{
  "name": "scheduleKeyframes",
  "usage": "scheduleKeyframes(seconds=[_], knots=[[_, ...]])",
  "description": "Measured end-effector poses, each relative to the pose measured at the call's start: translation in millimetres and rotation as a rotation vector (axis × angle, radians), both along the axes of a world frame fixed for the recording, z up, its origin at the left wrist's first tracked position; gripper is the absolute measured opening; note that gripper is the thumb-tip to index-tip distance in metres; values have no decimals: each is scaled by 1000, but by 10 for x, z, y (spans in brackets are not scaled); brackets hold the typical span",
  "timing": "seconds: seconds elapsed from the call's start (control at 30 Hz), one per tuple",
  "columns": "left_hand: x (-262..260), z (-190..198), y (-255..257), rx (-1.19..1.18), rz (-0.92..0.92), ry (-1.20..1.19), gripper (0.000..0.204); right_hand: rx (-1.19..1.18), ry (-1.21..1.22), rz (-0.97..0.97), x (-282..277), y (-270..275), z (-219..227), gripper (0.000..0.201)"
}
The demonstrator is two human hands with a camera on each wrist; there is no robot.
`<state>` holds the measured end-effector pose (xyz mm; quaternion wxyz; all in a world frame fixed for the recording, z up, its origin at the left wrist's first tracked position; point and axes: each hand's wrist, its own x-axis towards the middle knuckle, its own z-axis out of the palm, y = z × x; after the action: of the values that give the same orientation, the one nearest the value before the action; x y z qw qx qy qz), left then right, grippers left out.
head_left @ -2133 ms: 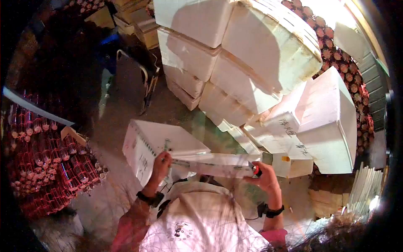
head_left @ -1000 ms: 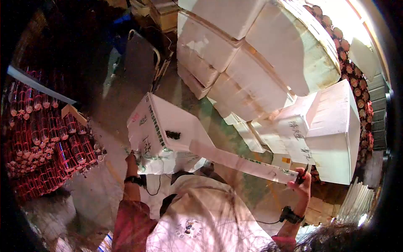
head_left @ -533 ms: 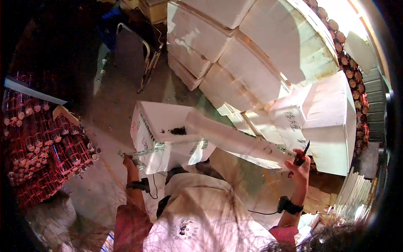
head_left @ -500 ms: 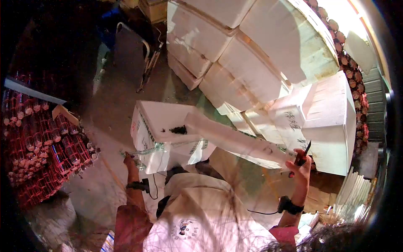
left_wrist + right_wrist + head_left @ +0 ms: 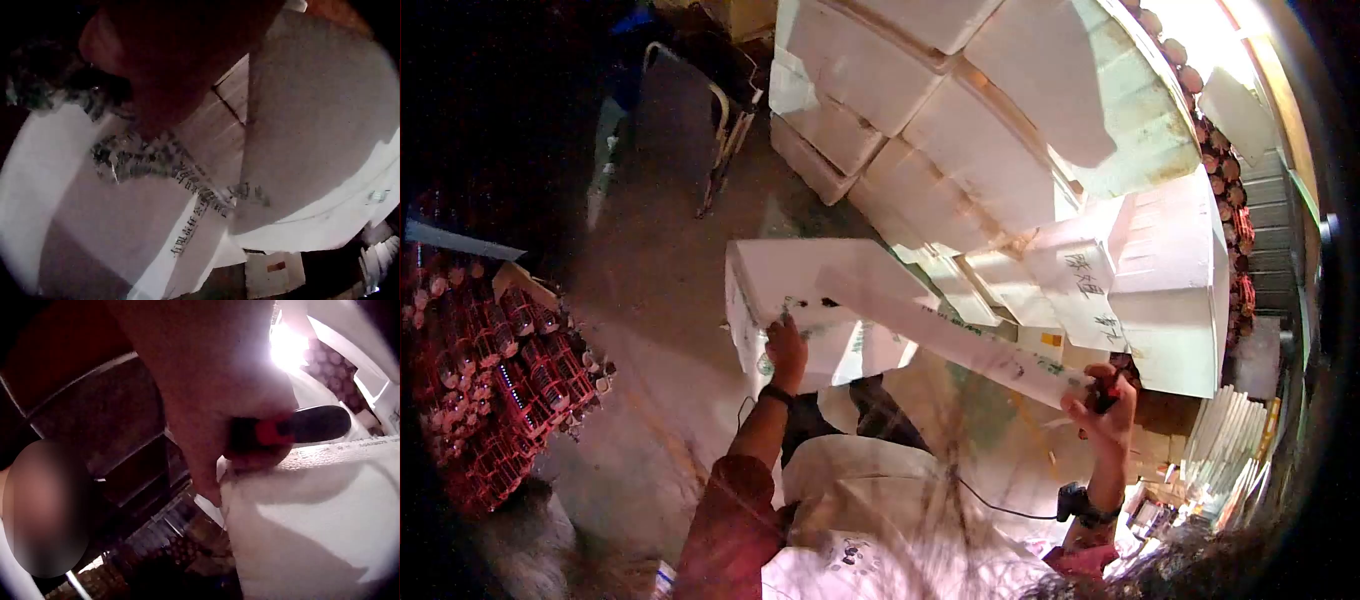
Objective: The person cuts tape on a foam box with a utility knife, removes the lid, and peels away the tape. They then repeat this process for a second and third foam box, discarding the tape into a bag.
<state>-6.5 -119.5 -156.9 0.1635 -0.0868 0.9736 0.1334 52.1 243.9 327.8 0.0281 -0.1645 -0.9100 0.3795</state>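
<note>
While I bend over the work, this is how things lie.

Left hand: my left hand (image 5: 786, 345) rests on the near upper edge of the foam box (image 5: 800, 285), fingers laid over the printed tape (image 5: 187, 181) that runs along that edge. I cannot tell whether the fingers pinch the tape or only press on it; the left wrist view shows the hand (image 5: 162, 56) as a dark shape close above the crumpled tape.

Right hand: my right hand (image 5: 1100, 405) is clenched around a red and black cutter (image 5: 294, 428), and the same hand bears against the end of the foam lid (image 5: 960, 335), holding that end up.

Foam box: it stands on the floor (image 5: 655, 300) just in front of my knees, white, with green print on its side.

Foam lid: a long white slab, tilted, one end over the box opening, the other end out to my right at my right hand. Strips of printed tape cling to its edge.

Stack: white foam boxes (image 5: 960, 120) are piled high behind the open box, some with handwritten characters.

Left side: red mesh bundles of bottles (image 5: 500, 380) lie beside the floor space.

Far right: a sheaf of flat white sheets (image 5: 1235, 440) leans near the stack.
</note>
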Motion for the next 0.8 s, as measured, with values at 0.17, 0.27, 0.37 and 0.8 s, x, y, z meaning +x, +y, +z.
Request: scheduleKeyframes(seconds=[0.17, 0.27, 0.37, 0.8], knots=[[263, -463, -323, -113, -58, 118, 26, 111, 164, -302, 75, -64, 363, 49], [520, -758, -480, 99, 31, -19, 25, 21, 62, -281, 238, 111, 609, 56], [794, -825, -587, 235, 73, -116, 29, -109, 198, -319, 534, 267, 611, 59], [1160, 186, -346, 398, -135, -540, 59, -291, 568, -828, 2174, 1710, 926, 27]])
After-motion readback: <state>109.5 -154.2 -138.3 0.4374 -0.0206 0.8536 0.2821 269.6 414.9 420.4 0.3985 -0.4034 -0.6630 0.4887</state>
